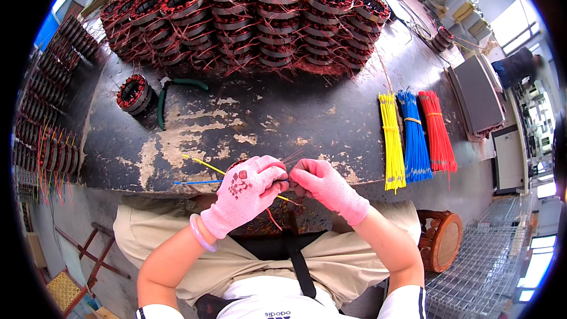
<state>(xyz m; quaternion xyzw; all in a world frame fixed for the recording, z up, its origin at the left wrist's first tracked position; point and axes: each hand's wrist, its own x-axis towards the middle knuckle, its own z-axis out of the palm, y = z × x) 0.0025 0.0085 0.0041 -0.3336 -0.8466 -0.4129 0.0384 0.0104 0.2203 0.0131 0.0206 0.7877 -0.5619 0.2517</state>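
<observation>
At the table's front edge my left hand [242, 192], in a pink glove, is closed around a wound stator, mostly hidden beneath it. A yellow wire [204, 163] and a blue wire [198, 182] stick out to its left, and a red wire [274, 220] hangs below. My right hand [328, 188], also in a pink glove, pinches close to the left fingertips. Fine copper-coloured wires [292, 157] rise between the hands. Exactly what the right fingertips hold is covered, though it appears to be thin wire ends.
Stacked stators [277, 23] fill the table's far side. A single stator [134, 94] stands beside green-handled cutters [162, 97] at left. Bundles of yellow wires [391, 142], blue wires [416, 142] and red wires [437, 136] lie at right. More stators [53, 100] are racked far left.
</observation>
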